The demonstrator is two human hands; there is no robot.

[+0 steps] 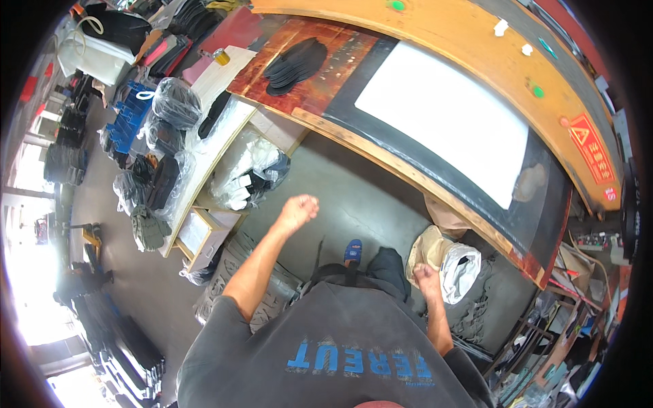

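My left hand (298, 211) is raised over the grey floor with its fingers curled into a loose fist, and nothing shows in it. My right hand (426, 277) is lower, also closed, beside a beige sack (424, 250) and an open white bag (460, 272); I see nothing in its grip. Ahead stands a worktable with a worn red top (269, 73). On that top, at the left, lies a fanned stack of black flat cut pieces (296, 64). A white sheet or board (445, 112) lies on a dark mat (348, 92) to its right. Neither hand touches the table.
An orange machine beam (462, 27) with a warning label runs behind the table. At left, a side bench holds plastic-wrapped bundles (175, 102), above an open drawer (202, 234). A clear bag of scraps (252, 173) sits under it. Racks with materials (544, 340) stand at right.
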